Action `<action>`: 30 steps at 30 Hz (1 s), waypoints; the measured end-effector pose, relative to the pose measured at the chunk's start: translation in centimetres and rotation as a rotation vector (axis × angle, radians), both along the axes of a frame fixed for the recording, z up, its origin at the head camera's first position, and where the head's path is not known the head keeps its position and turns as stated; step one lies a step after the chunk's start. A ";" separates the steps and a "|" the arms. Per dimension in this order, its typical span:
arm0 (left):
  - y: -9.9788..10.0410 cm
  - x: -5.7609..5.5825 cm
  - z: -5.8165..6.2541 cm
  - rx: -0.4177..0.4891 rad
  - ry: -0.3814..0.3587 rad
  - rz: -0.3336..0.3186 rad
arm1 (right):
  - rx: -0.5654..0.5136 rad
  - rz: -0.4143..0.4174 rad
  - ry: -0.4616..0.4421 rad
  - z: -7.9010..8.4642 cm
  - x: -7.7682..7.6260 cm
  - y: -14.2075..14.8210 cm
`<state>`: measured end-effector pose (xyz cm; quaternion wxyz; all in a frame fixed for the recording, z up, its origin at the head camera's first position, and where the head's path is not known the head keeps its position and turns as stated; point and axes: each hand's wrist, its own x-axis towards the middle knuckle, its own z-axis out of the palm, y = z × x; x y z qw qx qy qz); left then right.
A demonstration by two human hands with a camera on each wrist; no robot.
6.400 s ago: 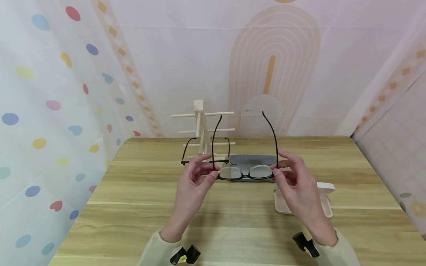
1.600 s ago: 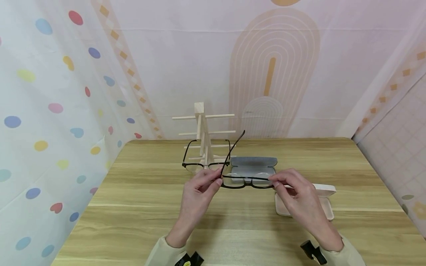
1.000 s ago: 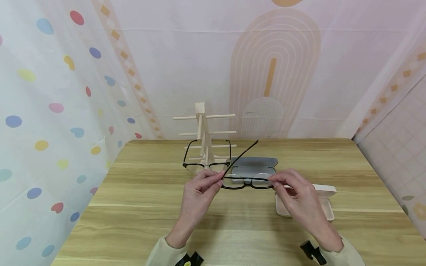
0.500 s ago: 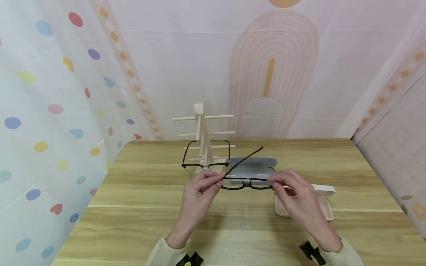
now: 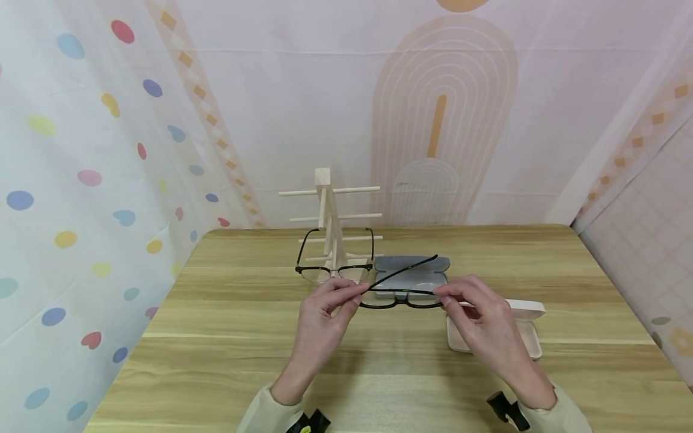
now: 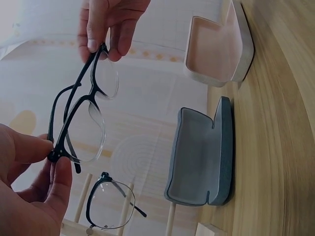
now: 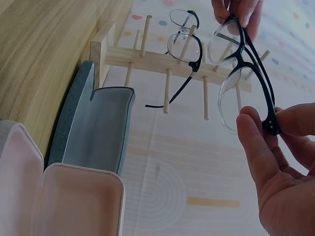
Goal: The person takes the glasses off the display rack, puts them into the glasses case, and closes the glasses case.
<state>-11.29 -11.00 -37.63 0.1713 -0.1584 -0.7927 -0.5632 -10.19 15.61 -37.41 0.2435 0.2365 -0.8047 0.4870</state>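
Observation:
Both hands hold a pair of black half-rim glasses [image 5: 400, 300] above the table, lenses toward the person. My left hand [image 5: 320, 328] pinches the left hinge corner between thumb and fingers. At the opposite corner, my right hand [image 5: 483, 322] pinches the frame, with the right temple arm folded flat along the lenses. The left temple arm [image 5: 403, 270] slants up and right, partly folded. Behind the left hand, a second pair of black-topped glasses [image 7: 195, 66] hangs on the wooden display stand [image 5: 323, 178]. Fingertips cover the hinges in the head view.
An open grey-blue glasses case [image 5: 435, 263] stands behind the held glasses. Beside the right hand lies an open white case with a pink lining [image 5: 533, 343], partly covered by that hand. Wooden pegs stick out from the stand. A patterned curtain [image 5: 303, 90] hangs behind the wooden table [image 5: 216, 337].
The right temple arm stood upright in the oldest frame and is now folded. The left one has swung down and inward, continuing over the last second. Both hands keep their grip, slightly lower than at first.

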 end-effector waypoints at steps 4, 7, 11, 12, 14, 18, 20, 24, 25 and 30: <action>0.0 0.0 0.0 -0.018 -0.003 0.007 | 0.006 -0.004 0.006 -0.1 -0.1 0.1; 0.1 -0.1 -0.1 -0.042 -0.001 0.011 | 0.010 -0.007 0.010 -0.1 -0.1 0.1; 0.1 -0.1 -0.2 -0.067 0.003 0.012 | 0.006 -0.005 0.009 -0.2 -0.1 0.1; 0.1 -0.2 -0.2 -0.069 0.003 0.011 | 0.004 -0.004 0.006 -0.2 -0.1 0.1; 0.1 -0.2 -0.2 -0.071 0.002 0.008 | 0.001 -0.002 0.003 -0.3 -0.1 0.2; 0.2 -0.2 -0.2 -0.096 0.012 0.011 | 0.005 -0.006 0.003 -0.3 0.0 0.2; 0.2 -0.2 -0.2 -0.115 0.022 0.018 | 0.012 -0.011 -0.001 -0.3 0.0 0.2; 0.1 -0.2 -0.3 -0.141 0.040 0.030 | 0.034 -0.020 -0.023 -0.4 0.0 0.3; 0.1 -0.2 -0.3 -0.145 0.043 0.032 | 0.040 -0.022 -0.028 -0.4 0.0 0.3; 0.1 -0.1 -0.5 -0.177 0.061 0.038 | 0.058 -0.023 -0.047 -0.5 0.0 0.4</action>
